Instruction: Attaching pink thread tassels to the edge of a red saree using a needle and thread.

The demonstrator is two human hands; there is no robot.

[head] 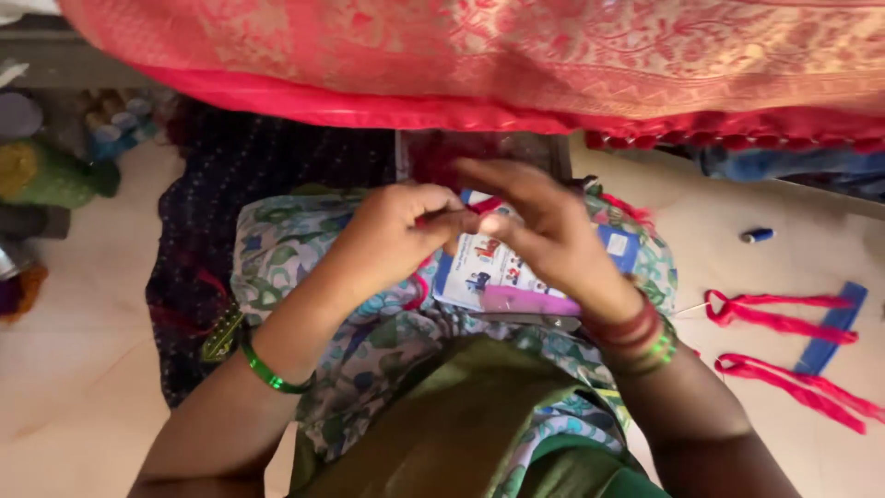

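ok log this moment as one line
left hand: pinching red thread | right hand: fingers at thread | booklet on lap

**What you wear**

Your arms are bare to above the wrist. You wear a thin glossy green bangle (269, 373) on your left wrist and a stack of red and green bangles (643, 336) on your right. An olive-green cloth drape (452, 420) lies over your floral-print white, green and blue garment (277, 249).

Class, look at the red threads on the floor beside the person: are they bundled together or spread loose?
Bundled: the red threads lie as two gathered hanks on the floor, each with a looped end, beside a blue strip.
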